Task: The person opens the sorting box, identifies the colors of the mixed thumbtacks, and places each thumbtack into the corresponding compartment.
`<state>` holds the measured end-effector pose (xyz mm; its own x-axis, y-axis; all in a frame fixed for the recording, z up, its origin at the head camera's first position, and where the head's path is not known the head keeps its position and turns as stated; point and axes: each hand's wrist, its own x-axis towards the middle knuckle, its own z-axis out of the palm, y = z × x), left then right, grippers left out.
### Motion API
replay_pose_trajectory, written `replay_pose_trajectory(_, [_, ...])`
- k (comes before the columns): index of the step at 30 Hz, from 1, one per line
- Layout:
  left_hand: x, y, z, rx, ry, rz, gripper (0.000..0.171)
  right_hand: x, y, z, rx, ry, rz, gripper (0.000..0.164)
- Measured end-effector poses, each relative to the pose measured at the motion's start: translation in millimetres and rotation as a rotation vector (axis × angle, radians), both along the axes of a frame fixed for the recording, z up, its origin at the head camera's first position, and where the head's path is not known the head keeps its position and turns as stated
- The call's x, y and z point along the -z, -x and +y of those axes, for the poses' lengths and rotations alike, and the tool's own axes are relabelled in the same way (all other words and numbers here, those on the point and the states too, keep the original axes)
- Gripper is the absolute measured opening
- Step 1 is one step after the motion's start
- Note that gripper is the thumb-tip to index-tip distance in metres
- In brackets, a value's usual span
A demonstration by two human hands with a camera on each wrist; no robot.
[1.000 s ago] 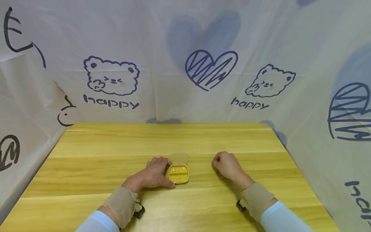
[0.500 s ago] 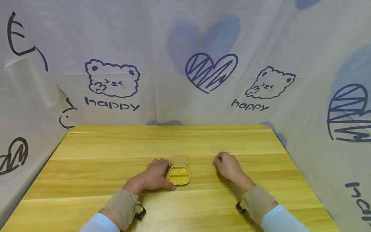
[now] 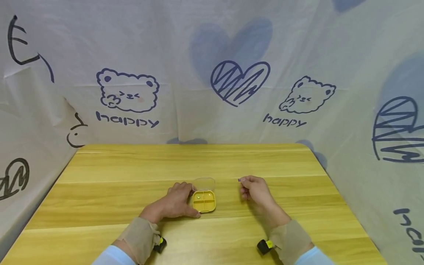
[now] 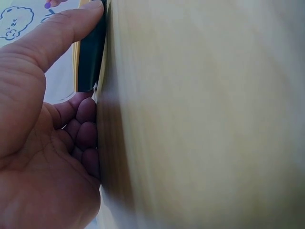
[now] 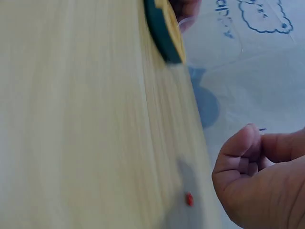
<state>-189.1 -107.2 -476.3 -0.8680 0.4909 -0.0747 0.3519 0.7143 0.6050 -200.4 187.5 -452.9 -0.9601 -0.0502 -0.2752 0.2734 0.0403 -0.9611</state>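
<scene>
A small yellow pill box (image 3: 204, 207) with a dark green outer side stands on the table, its clear lid (image 3: 204, 183) tilted back. One small pale greenish piece (image 3: 198, 197) lies in its back left compartment. My left hand (image 3: 177, 201) holds the box from the left, thumb at the front edge and fingers curled at the back corner. Right of the box and raised off the table, my right hand (image 3: 260, 191) pinches a tiny purple piece (image 3: 239, 180) between thumb and index finger. A small red piece (image 5: 189, 199) lies on the table below that hand in the right wrist view.
The wood-grain table (image 3: 132, 162) reaches back to a white cloth (image 3: 185, 110) printed with bears and hearts, which also hangs at both sides. Each wrist carries a cuff with a small black camera (image 3: 264, 247).
My right hand has lifted and turned slightly left, and the purple piece now shows at its fingertips. The left hand and the pill box have stayed in place.
</scene>
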Motion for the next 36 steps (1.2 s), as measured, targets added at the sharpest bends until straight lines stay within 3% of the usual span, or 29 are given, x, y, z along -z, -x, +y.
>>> replay_pose_trajectory(6, [-1.1, 0.1, -0.1, 0.005, -0.001, 0.0, 0.073, 3.5, -5.1, -3.7, 0.064, 0.361, -0.117, 0.022])
replay_pose_trajectory(12, [-1.1, 0.9, -0.6, 0.004, 0.002, -0.003, 0.075, 3.4, -9.7, -7.8, 0.084, 0.618, -0.207, 0.008])
replay_pose_trajectory(23, [-0.3, 1.2, -0.9, 0.006, 0.007, -0.002, 0.074, 7.3, -14.1, -15.9, -0.03, 0.985, -0.287, 0.008])
replay_pose_trajectory(28, [-0.3, 1.2, -0.5, 0.006, 0.009, 0.004, 0.073, 6.6, -14.2, -19.2, -0.096, 1.114, -0.284, 0.009])
replay_pose_trajectory(36, [-1.0, 2.0, -0.2, 0.006, 0.009, 0.0, 0.073, 8.6, -14.3, -20.7, -0.172, 1.171, -0.239, 0.015])
